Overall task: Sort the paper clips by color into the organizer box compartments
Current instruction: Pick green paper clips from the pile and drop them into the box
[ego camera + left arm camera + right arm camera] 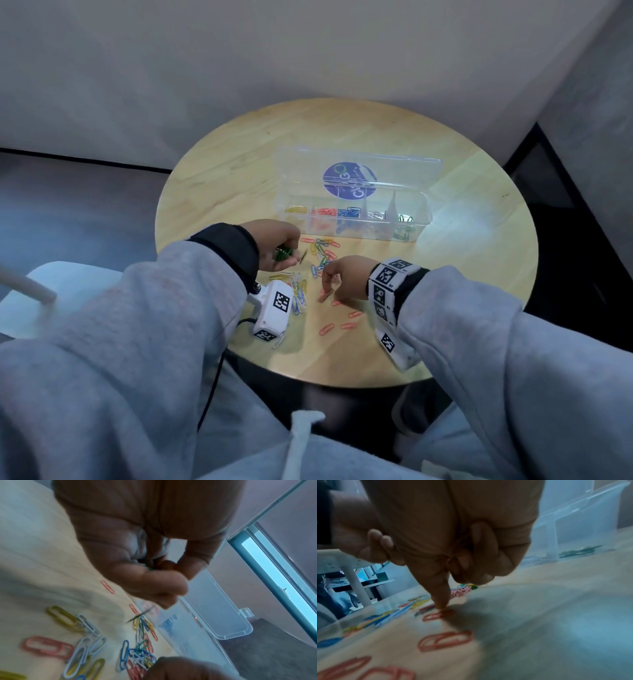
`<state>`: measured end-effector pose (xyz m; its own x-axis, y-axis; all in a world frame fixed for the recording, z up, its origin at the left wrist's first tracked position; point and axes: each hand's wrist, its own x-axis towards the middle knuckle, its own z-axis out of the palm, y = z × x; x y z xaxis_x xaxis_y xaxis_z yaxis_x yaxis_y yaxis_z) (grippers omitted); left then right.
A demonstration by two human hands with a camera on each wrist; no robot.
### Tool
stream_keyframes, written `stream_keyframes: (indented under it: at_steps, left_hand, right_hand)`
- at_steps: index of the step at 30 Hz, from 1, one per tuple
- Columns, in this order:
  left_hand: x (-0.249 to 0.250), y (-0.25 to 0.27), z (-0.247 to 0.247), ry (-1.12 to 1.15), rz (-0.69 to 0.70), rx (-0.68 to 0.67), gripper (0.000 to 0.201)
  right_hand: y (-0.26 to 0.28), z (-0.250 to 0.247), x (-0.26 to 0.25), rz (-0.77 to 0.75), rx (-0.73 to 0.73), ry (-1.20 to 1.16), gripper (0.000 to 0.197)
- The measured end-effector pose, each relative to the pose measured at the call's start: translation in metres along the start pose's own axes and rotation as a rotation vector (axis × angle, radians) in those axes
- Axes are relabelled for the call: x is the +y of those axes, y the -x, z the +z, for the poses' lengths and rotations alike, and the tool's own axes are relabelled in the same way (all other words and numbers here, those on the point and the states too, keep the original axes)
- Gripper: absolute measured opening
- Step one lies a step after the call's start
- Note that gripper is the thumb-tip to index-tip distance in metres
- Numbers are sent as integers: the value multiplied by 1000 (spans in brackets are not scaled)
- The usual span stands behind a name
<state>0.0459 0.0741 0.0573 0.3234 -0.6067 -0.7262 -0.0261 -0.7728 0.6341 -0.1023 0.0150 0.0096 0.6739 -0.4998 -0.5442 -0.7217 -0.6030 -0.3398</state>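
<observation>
Left grip: green paper clips [283,254] are held bunched in the curled fingers of the left hand [279,245], lifted just above the table.
Right grip: a red clip [438,614] is pressed to the wood by the extended index fingertip [442,603] of the right hand [344,279]; the other fingers are curled; nothing is seen held.
Loose clips: a mixed heap [322,253] is left between the hands and the box, and scattered red clips [337,325] lie near the table edge.
Organizer box [423,219]: lid open; yellow, red, blue, pale and green clips are already seen in separate compartments.
Progress: judged partly done, with many clips still to be sorted.
Table [462,274]: round, wooden.
</observation>
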Motion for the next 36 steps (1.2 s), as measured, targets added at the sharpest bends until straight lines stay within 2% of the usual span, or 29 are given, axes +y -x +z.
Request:
stream_keyframes:
  at_steps: [5,7,9,11,13,16,19,23,26,30,33,36]
  left_hand:
    - [-1,-4,-2,-130,30,-13,19]
    - [-1,-3,-2,-185,22,2,20]
    - [-1,-4,-1,-233,24,16,23]
    - [-1,-8,1,-246,45,25,23]
    - [1,-11,5,-160,41,-2,19]
    - [6,-9,15,45,30,-61,6]
    - [15,-7,24,185,78,-112,19]
    - [28,-7,32,278,118,-182,25]
    - [39,-8,39,329,127,-223,24]
    - [52,-9,53,377,148,-265,19]
    - [62,-12,62,410,152,-288,8]
    - [72,-19,70,465,172,-317,15]
  right_hand:
    - [-3,3,-2,4,8,77,17]
    - [-3,5,1,35,-31,133,6]
    - [-1,5,5,59,-66,145,13]
    - [5,-2,10,80,-65,81,11]
    - [14,-12,13,126,-67,-95,14]
    - [20,-24,23,266,-41,-663,19]
    - [26,-33,36,335,64,-1055,19]
    - [37,-43,54,311,145,-1457,15]
    - [45,-48,67,268,228,-1601,5]
    - [53,-55,80,224,277,-1777,29]
    - [56,-63,87,247,330,-1869,41]
    - [55,-72,95,278,398,-1865,47]
